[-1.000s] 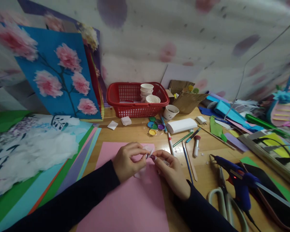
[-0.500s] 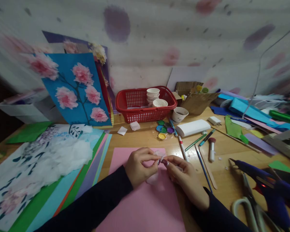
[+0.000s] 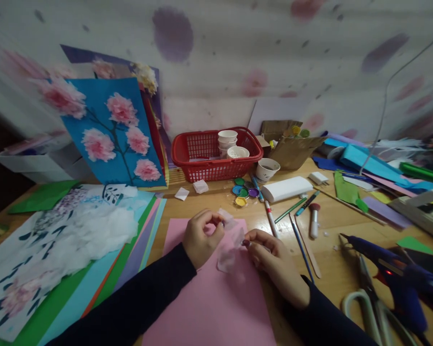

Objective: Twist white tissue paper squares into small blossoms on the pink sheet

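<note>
Centrally, thin pale tissue (image 3: 238, 236) is held above a pink sheet (image 3: 205, 305), low in the frame. One scrap (image 3: 229, 220) is pinched in the narrowed fingertips of the left hand (image 3: 204, 238), another in those of the right hand (image 3: 276, 262); a light tip grip seems chosen so that nothing is crushed. Whether the lower piece (image 3: 225, 263) is joined to the right-hand one cannot be told. At lower right, a glue gun (image 3: 384, 263), its red light lit, and scissors (image 3: 367, 307) are laid, probably for easy reach. No brand or writing can be read.
</note>
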`<state>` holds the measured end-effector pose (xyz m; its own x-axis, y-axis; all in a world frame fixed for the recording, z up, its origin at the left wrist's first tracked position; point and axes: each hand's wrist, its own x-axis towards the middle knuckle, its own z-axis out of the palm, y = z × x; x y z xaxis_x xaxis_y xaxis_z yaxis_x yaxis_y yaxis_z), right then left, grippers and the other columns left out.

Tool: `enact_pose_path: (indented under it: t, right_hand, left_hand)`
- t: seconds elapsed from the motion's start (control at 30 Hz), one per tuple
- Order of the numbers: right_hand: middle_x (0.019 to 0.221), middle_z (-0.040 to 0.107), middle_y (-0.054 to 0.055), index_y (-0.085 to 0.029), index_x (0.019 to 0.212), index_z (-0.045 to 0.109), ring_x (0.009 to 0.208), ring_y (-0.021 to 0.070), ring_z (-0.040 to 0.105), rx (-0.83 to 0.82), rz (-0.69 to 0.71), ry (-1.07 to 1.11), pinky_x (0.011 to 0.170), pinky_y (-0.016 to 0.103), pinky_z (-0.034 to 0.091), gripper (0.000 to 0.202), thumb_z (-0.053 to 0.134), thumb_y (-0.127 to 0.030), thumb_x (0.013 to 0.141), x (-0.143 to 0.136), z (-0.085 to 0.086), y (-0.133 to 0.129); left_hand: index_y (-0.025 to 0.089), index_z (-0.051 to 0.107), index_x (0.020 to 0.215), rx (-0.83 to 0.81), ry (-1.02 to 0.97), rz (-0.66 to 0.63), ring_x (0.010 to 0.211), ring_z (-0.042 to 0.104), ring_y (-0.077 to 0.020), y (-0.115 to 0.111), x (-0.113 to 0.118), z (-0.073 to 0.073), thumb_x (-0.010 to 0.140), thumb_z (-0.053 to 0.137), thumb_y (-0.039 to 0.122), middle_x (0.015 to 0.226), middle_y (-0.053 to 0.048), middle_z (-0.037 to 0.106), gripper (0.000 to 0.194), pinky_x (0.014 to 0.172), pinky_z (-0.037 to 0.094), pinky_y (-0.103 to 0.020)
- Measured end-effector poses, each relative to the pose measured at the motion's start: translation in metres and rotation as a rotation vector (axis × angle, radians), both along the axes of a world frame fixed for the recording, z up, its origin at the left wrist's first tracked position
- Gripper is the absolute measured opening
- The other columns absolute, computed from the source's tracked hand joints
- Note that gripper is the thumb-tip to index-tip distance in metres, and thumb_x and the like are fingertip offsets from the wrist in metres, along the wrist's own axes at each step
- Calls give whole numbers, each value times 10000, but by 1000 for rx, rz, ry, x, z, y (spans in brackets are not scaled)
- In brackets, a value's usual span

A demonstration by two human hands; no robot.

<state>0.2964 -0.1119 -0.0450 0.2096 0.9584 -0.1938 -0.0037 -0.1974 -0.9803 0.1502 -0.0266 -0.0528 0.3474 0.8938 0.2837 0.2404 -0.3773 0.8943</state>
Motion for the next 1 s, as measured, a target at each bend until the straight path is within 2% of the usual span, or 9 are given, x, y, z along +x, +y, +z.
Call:
enact_pose_path:
  t: [0.13,0.23,0.3,0.4,0.6,0.7,0.8,0.9,1.0]
  right_hand:
    - [553,488,-24,-174,678,567,497,106,418,93,217,-292,480,228,296,85,516,-223,726,2,0,-5]
    - [556,505,-21,-173,670,568,504,112,429,130,414,-511,481,232,292,88,523,-200,741,3,-2,-8]
    - [574,533,-7,-168,673,569,522,124,457,151,422,-542,494,239,305,137,492,-225,770,5,-2,-8]
    - [612,554,18,-162,667,576,590,150,501,193,250,-498,543,257,340,267,404,-285,831,7,-1,-4]
    - [505,417,-29,-166,662,603,493,129,415,151,85,-427,493,254,303,363,398,-389,862,8,-4,-1]
    - [502,404,-33,-164,652,605,486,124,399,140,76,-411,486,252,288,386,411,-419,868,6,-7,-2]
    - [483,384,-42,-162,672,608,476,124,394,125,42,-332,481,253,286,413,402,-453,881,5,-9,-1]
    - [470,380,-47,-157,690,615,474,123,399,124,19,-278,488,255,296,436,399,-480,886,6,-11,0]
    - [471,402,-42,-151,677,619,479,117,406,141,8,-272,495,253,303,433,428,-484,879,7,-12,1]
  left_hand:
    - [149,580,708,-120,-89,-25,631,563,-132,10,-4,8,690,504,182,664,-14,604,84,601,457,-237]
    - [144,571,676,-289,-13,-227,570,522,-110,19,-10,20,668,497,183,614,7,571,84,562,428,-219]
    - [139,572,659,-419,123,-422,555,515,-102,23,-15,26,652,490,168,598,14,560,87,554,420,-209]
    - [133,601,713,-475,381,-622,542,505,-94,24,-21,27,638,492,142,608,23,558,133,538,401,-195]
    - [146,532,1132,-280,592,-461,487,476,-103,13,-22,24,739,559,374,682,35,544,456,495,367,-215]
    - [155,586,1036,-162,635,-455,650,557,-163,3,-19,23,687,641,486,788,-20,613,485,604,409,-252]
    - [166,629,899,4,676,-445,798,578,-216,-10,-14,19,633,727,413,879,-54,639,376,691,412,-286]
    - [162,659,794,62,713,-482,789,585,-213,-17,-11,15,721,669,313,834,-63,646,169,699,405,-288]
    - [152,674,747,35,698,-509,735,587,-190,-14,-16,19,749,640,274,778,-59,657,126,663,398,-261]
